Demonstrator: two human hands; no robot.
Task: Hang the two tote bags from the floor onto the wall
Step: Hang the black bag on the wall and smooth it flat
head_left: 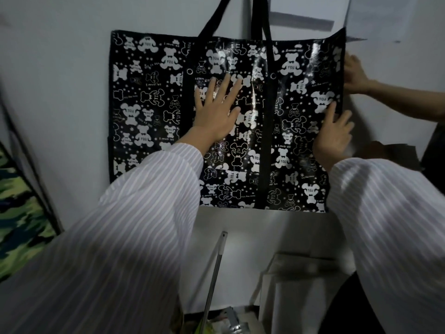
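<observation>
A large glossy black tote bag (154, 112) printed with white bears hangs flat against the pale wall (60, 68), its black straps (261, 22) running up out of the top of the view. My left hand (218, 109) lies flat on the bag's middle with the fingers spread. My right hand (333, 133) rests on the bag's right edge, thumb on the front face and fingers spread. Both arms wear white striped sleeves. Only one tote bag is in view.
Another person's hand (355, 74) touches the bag's upper right edge from the right. A metal pole (215, 273) leans below the bag. A pale box (305, 292) stands at the lower right. Camouflage fabric (21, 220) sits at the left.
</observation>
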